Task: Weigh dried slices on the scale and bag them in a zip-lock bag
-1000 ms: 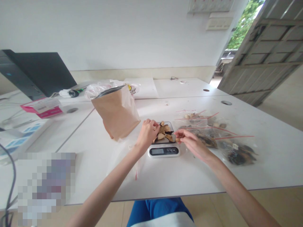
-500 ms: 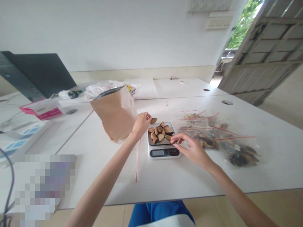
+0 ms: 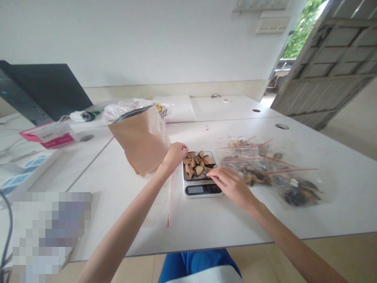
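A white kitchen scale (image 3: 188, 184) with a lit display stands in front of me, its tray covered with several brown, dark-edged dried pieces (image 3: 199, 170) that look like sliced mushroom or root. At the tray's back left corner, my left hand (image 3: 175, 154) has its fingers drawn together beside one dried piece (image 3: 191, 154); whether they grip anything is hidden. My right hand (image 3: 228, 181) reaches over the front right corner, thumb and forefinger pinched on a small dried piece at the tray's edge. A brown paper bag (image 3: 141, 139) stands upright left of the scale.
Several clear zip bags of dried pieces (image 3: 300, 190) lie to the right. A flat clear zip bag (image 3: 159, 208) rests left of the scale. Farther left are a pink box (image 3: 55, 135) and a dark monitor (image 3: 55, 90). The table's front edge is close to me.
My left hand has lowered its dried piece onto the back of the tray. My right hand has moved slightly left over the tray, its fingers closing together.
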Available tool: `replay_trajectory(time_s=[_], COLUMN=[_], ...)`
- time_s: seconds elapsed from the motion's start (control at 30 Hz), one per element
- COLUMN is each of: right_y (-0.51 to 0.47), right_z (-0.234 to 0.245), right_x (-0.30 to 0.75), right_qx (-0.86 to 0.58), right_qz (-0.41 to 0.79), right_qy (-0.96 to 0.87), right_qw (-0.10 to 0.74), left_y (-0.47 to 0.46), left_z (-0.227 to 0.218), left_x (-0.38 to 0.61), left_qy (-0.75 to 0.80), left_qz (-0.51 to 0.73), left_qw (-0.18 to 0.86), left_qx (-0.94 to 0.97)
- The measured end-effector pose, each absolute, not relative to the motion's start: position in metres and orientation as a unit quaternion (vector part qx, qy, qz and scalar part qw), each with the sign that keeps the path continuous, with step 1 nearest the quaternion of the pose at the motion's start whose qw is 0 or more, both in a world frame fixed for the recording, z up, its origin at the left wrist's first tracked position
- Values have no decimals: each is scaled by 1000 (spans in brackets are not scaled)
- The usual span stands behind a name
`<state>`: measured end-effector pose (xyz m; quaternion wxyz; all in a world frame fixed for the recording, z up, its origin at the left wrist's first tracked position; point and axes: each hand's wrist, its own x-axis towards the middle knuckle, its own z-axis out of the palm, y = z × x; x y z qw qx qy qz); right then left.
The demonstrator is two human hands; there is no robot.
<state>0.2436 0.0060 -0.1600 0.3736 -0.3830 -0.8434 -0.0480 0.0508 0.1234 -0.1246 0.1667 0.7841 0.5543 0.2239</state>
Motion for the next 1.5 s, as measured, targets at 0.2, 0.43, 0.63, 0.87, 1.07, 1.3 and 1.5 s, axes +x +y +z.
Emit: replay_trajectory(time_s=[0.2,0.43,0.63,0.87,1.07,1.3,1.5], right_y=[8,8,-9,-20,-15,-33,-55], right_z=[-162,-163,-156,-159,-159,-154,-155], right_x=[244,249,255,256,249,248,221], right_qx=[-349,-367,-409,-444,-445,-459,-406], right_qz=[-129,-110,-50,1,-1,44,177], right_qy=[-886,-888,-868,-851,-858,-833,-857], right_qw=[275,253,278,281,257,306,263], left_y=[98,46,12,-8,-8,-3,-3], left_z=[-111,-127,-155,-181,-191,-202,-200], left_x=[30,-10,-45,-56,-46,-41,-37], left_qy=[548,501,492,490,488,472,495], left_qz=[267,271,238,232,205,189,274], left_qw=[142,137,123,97,93,118,172], left_qx=[780,811,829,835,843,853,806])
